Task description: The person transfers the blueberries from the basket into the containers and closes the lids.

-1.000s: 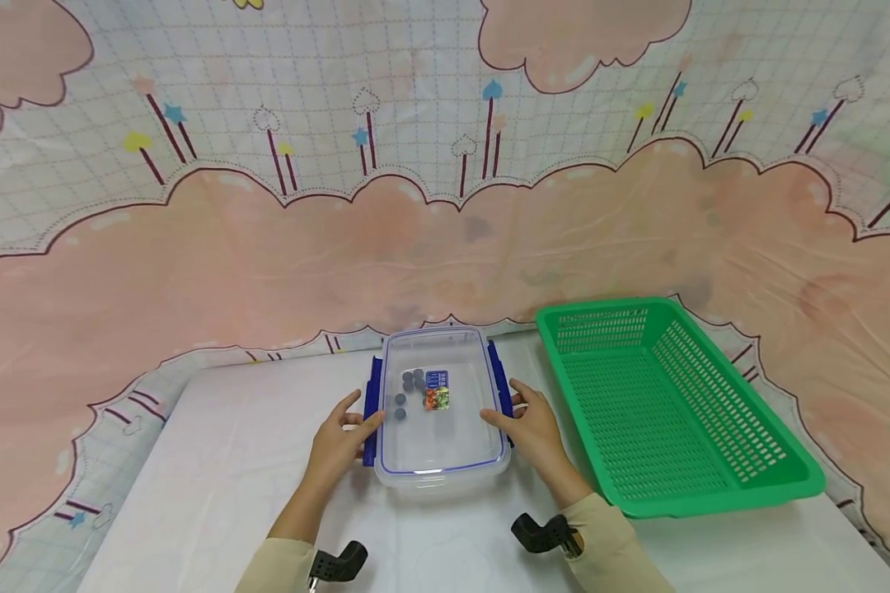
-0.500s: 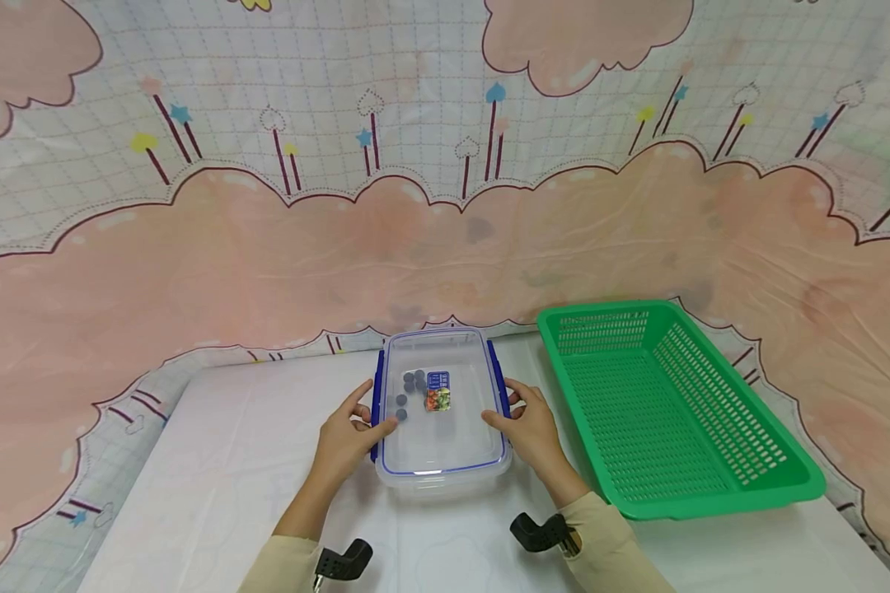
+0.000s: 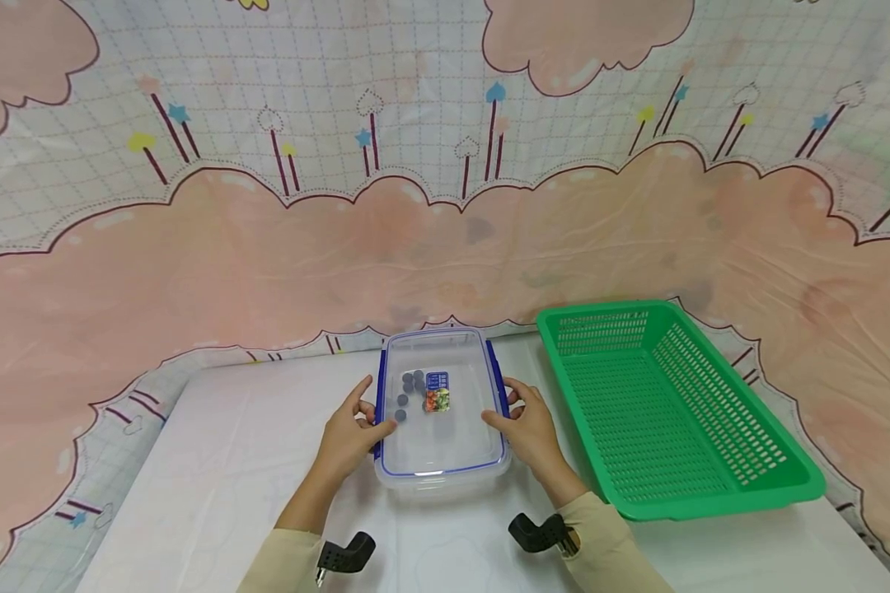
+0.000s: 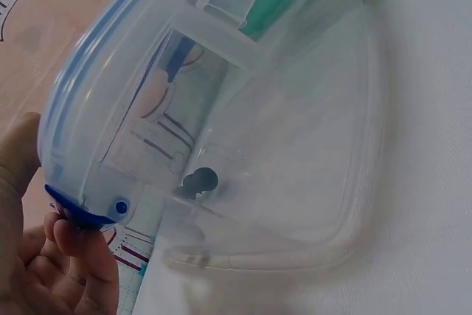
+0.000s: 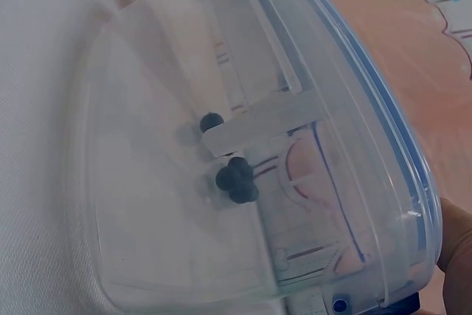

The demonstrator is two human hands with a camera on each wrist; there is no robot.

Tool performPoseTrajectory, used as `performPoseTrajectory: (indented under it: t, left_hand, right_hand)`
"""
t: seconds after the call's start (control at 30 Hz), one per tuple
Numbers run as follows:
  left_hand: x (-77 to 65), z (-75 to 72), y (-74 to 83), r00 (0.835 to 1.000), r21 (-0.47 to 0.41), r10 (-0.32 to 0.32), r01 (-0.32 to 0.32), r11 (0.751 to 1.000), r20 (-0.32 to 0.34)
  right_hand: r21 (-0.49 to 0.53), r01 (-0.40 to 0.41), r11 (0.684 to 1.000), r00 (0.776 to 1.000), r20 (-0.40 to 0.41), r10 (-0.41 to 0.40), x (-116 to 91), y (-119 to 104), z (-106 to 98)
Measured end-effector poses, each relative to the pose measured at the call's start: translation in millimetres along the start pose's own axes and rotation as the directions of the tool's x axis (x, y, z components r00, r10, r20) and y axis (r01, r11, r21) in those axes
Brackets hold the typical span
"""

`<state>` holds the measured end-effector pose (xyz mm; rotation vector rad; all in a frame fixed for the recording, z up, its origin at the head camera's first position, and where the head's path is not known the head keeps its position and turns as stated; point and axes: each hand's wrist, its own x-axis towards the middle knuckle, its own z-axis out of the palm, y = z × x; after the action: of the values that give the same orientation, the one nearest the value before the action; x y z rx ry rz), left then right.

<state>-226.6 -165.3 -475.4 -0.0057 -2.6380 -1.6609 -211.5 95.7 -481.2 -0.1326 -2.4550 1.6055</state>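
Note:
A clear plastic food container stands on the white cloth, its lid on and edged in blue. Inside lie several small round dark berries that look like blueberries, also visible through the wall in the right wrist view. My left hand grips the left side, thumb on the lid and other fingers at the blue latch. On the opposite side, my right hand holds the edge the same way, thumb over the lid and fingers by the right blue latch. The right fingers are mostly hidden in the right wrist view.
A green perforated plastic basket stands on the right, close to my right forearm. White cloth covers the table. Behind hangs a patterned curtain. A colourful label sits on the lid.
The left latch, which stuck out sideways, has folded down against the container's side as my left hand moved inward and its thumb slid onto the lid. My right hand has barely moved.

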Motion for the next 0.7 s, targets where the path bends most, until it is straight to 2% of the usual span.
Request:
performPoseTrajectory:
  t: [0.7]
  left_hand:
    - [2.3,0.3,0.8,0.999,-0.004,-0.037,0.037,0.999,0.01]
  right_hand:
    - [-0.004,-0.027,1.0,1.0,0.008,0.027,1.0,-4.1,0.2]
